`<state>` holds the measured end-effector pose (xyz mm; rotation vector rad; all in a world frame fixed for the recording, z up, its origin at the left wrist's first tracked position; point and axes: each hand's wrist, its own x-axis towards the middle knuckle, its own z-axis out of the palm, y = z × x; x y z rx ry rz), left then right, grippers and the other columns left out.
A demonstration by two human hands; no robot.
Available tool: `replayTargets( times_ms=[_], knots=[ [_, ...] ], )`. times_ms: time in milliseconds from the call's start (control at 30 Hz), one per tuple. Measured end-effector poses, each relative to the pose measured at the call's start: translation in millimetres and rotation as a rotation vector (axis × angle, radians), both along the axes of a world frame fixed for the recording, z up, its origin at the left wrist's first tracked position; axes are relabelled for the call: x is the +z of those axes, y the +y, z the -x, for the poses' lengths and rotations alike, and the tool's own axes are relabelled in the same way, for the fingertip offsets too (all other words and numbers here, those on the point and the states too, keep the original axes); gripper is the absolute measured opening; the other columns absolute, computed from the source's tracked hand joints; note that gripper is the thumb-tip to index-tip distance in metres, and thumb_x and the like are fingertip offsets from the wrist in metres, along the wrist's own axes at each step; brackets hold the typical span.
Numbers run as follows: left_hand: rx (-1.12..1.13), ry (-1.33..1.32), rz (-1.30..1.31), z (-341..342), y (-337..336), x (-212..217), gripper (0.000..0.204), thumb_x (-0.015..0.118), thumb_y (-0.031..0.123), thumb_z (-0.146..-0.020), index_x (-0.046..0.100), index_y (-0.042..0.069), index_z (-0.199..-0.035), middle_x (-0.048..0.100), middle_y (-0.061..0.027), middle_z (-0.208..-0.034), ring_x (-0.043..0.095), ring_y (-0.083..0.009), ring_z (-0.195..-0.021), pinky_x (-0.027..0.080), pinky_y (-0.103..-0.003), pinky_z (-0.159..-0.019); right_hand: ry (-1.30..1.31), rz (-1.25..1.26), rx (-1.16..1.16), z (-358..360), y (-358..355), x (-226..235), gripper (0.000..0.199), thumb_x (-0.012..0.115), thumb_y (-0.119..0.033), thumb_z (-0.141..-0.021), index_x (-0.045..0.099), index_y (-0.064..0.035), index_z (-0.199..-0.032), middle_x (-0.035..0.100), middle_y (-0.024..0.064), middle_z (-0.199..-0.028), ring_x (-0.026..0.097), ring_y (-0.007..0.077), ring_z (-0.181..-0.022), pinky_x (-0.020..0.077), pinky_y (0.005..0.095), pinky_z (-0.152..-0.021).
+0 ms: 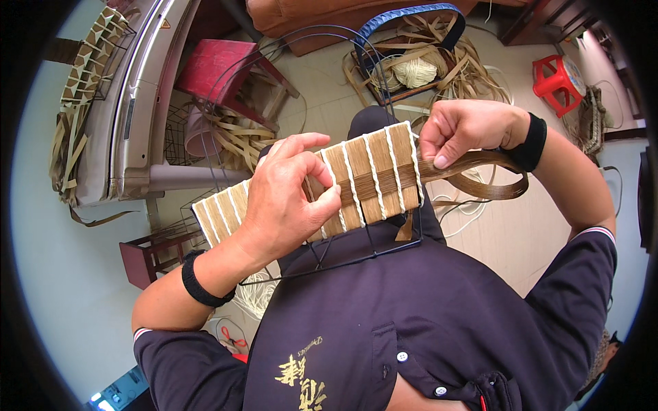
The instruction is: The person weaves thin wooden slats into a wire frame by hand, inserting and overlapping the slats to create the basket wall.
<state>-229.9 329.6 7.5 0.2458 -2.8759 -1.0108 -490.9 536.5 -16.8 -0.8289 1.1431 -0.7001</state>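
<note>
Across my lap lies a woven panel (384, 198) of flat tan strips, bound crosswise by several white twisted cords. It sits on a black wire basket frame (375, 255) with a tall curved wire handle. My right hand (469, 133) is closed at the panel's right end, thumb and fingers pinching a dark brown flat strip (490, 183). That strip loops out to the right and runs along the panel's middle. Over the panel's left part, my left hand (291, 188) has thumb and forefinger pinched together against the weave. What lies between those fingertips is too hidden to name.
Ahead stands a basket (418, 27) with a blue-wrapped handle, holding a ball of cream cord (415, 72) and loose tan strips. A red wooden stool (219, 68) is at the left, a red plastic stool (558, 85) at the far right. Cream cord (255, 294) lies below my left forearm.
</note>
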Motion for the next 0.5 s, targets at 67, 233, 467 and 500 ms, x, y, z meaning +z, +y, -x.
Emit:
replayTargets(
  times_ms=[67,233,467,500],
  knots=[
    [-0.058,0.027,-0.137,-1,-5,1,0.014,0.078,0.003,-0.078,0.068,0.001,-0.086,0.063,-0.0195,-0.135,0.061,-0.0339,-0.125,0.048,-0.039,-0.104,-0.003,-0.002,-0.027,-8,-3,1,0.009,0.076,-0.003,-0.090,0.070,0.0036,-0.090,0.070,-0.0010,-0.076,0.059,0.0040,-0.067,0.0453,0.0214,-0.063],
    [-0.181,-0.025,0.045,-6,-22,24,0.030,0.080,-0.004,-0.075,0.067,0.004,-0.101,0.062,-0.0190,-0.137,0.063,-0.0348,-0.124,0.051,-0.039,-0.102,0.106,-0.001,-0.081,-13,-2,5,0.010,0.077,-0.006,-0.091,0.071,0.0018,-0.090,0.071,-0.0011,-0.078,0.061,0.0037,-0.069,0.0472,0.0217,-0.065],
    [-0.026,-0.229,-0.012,-11,-22,26,0.038,0.079,-0.005,-0.077,0.063,0.005,-0.110,0.066,-0.0082,-0.110,0.059,-0.0203,-0.077,0.050,-0.033,-0.071,0.301,0.002,-0.007,-6,3,30,0.018,0.075,-0.011,-0.094,0.074,0.0046,-0.103,0.076,0.0024,-0.087,0.066,0.0058,-0.077,0.0510,0.0232,-0.071],
    [-0.018,-0.205,-0.034,-12,-22,24,0.036,0.079,-0.005,-0.079,0.064,0.005,-0.110,0.065,-0.0066,-0.105,0.054,-0.0183,-0.070,0.048,-0.032,-0.066,0.304,0.030,0.033,-1,5,31,0.022,0.076,-0.010,-0.093,0.074,0.0059,-0.108,0.077,0.0038,-0.089,0.067,0.0069,-0.079,0.0520,0.0238,-0.073]
  ],
)
